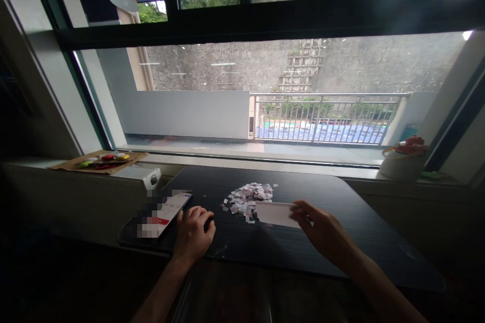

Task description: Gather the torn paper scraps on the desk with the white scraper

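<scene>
My right hand [311,218] pinches the right end of a flat, pale rectangular card [276,213]. The card's left end meets a pile of small torn paper pieces [248,197], white with pinkish marks, on the dark table [322,186]. Resting on the tabletop left of the pile, my left hand [195,229] has bent fingers, with the thumb apart from them and nothing visible in it. Close by on its left lies a phone [170,212] with a lit screen, partly blurred out.
A large window with a sill borders the table's far side. On the left sill lies a brown sheet [98,161] with colourful items, near a white slatted unit with a knob [142,176]. A pale container [403,161] stands at the right.
</scene>
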Motion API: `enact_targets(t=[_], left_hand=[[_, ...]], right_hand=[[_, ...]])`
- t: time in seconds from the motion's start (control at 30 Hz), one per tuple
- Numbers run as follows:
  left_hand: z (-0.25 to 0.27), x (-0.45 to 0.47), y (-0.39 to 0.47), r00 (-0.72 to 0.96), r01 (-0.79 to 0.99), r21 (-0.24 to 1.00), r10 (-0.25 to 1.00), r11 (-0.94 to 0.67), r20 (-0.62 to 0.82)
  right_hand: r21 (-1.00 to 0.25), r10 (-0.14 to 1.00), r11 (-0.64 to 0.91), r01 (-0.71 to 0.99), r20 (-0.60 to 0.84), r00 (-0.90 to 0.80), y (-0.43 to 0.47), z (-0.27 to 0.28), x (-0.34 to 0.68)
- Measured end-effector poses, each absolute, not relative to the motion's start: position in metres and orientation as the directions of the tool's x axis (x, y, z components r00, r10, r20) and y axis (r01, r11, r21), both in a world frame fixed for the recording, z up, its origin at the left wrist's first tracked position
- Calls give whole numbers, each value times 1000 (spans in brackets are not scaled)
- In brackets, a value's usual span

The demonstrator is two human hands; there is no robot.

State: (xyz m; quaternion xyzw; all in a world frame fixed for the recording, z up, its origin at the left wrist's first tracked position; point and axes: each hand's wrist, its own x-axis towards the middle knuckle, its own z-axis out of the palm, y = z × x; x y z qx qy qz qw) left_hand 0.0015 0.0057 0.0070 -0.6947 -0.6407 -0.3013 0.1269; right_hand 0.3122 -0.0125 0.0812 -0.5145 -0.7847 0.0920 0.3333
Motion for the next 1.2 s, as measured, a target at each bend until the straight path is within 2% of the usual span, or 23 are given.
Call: enact_targets(t=[0.23, 0.43, 0.63, 0.73, 0.93, 1.2], left_hand=[[5, -1, 7, 18, 972, 176, 791, -159, 612], [6, -2, 7, 16, 966, 198, 807, -164, 590], [9, -2, 6, 21, 970, 184, 808, -159, 589], [9, -2, 7, 32, 972, 169, 803, -163, 595], [8, -4, 7, 39, 975, 157, 815, -158, 578], [7, -6, 8, 43, 974, 156, 817, -162, 575]], right_hand=[[-534, 919, 356, 767, 349, -184, -19, 85, 335], [-591, 920, 371, 716, 336, -200, -16, 82, 345], [-780, 953, 300, 549, 223, -204, -19, 79, 372], [-846, 967, 253, 470, 214, -135, -6, 72, 384], [-895, 990, 139, 424, 136, -37, 19, 52, 386], [-931, 991, -3, 365, -53, -126, 10, 49, 379]])
